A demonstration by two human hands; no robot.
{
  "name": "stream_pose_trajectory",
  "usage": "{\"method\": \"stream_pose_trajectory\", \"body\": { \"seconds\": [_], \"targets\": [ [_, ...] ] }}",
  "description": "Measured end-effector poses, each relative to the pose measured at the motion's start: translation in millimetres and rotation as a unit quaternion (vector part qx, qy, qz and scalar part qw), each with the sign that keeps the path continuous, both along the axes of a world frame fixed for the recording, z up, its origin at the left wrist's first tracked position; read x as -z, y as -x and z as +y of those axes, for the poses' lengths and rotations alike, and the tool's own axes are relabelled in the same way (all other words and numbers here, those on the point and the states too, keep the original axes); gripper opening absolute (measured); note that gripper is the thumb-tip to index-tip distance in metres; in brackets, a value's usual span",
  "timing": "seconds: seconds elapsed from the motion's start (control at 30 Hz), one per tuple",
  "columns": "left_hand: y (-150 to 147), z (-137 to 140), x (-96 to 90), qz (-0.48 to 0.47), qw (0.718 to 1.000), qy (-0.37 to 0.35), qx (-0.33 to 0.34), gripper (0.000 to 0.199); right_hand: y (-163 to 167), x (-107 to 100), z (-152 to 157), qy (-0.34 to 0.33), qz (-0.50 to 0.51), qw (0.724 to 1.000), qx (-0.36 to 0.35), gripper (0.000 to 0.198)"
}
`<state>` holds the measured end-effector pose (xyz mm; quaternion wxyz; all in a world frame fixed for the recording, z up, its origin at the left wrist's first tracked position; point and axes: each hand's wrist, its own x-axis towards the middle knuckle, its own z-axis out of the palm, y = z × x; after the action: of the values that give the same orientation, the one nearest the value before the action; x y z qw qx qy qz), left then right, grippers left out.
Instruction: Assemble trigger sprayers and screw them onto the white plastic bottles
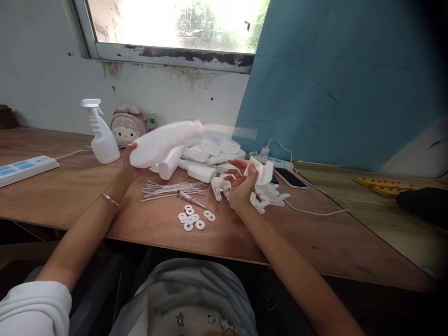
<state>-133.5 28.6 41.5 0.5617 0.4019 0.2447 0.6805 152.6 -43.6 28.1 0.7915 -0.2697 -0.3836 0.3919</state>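
White bottles [202, 171] crowd a wooden table [147, 228] — 1 window [168, 25] behind.

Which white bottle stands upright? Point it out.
The bottle left of the pink bag, the only one with a trigger head on top. The left hand holds a tilted bottle, its neck bare; the piled bottles lie down.

No writing is legible, even on the power strip [35, 166].
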Motion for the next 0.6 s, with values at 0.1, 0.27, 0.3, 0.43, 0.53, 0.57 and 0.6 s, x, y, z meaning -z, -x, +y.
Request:
{"method": "stream_pose_trajectory", "body": {
  "seconds": [0.1, 0.27, 0.3, 0.43, 0.53, 0.57, 0.6],
  "targets": [
    [9.4, 1.2, -7.0, -0.048, 0.999, 0.014, -0.018, 0.034, -1.0, -1.5, -0.4, -0.01, 0.011, 0.999, 0.034, 0.03],
    [10.5, 0.3, -12.4, -0.094, 0.993, 0.033, -0.067, 0.034, 8.3, 3.2, -4.4, -0.063, -0.063, 0.994, 0.06, 0.02],
    [9.5, 0.2, -12.3, -0.094, 0.993, 0.034, -0.067, 0.034, 9.7, 4.5, -4.7, -0.068, -0.075, 0.993, 0.058, 0.019],
    [5.4, 1.1, -10.1, -0.071, 0.995, 0.023, -0.068, 0.034, 10.5, 8.4, -3.0, -0.056, -0.1, 0.993, 0.034, 0.021],
    [4.1, 3.5, -7.5, -0.049, 0.997, 0.011, -0.059, 0.035, 8.3, 9.4, 0.0, -0.047, -0.098, 0.994, 0.025, 0.026],
    [3.9, 4.4, -6.5, -0.042, 0.998, 0.011, -0.054, 0.035, 7.7, 9.3, 0.9, -0.046, -0.095, 0.994, 0.024, 0.027],
    [3.7, 5.3, -5.4, -0.034, 0.998, 0.013, -0.049, 0.036, 7.2, 9.2, 1.7, -0.044, -0.091, 0.995, 0.021, 0.028]
  ]
}}
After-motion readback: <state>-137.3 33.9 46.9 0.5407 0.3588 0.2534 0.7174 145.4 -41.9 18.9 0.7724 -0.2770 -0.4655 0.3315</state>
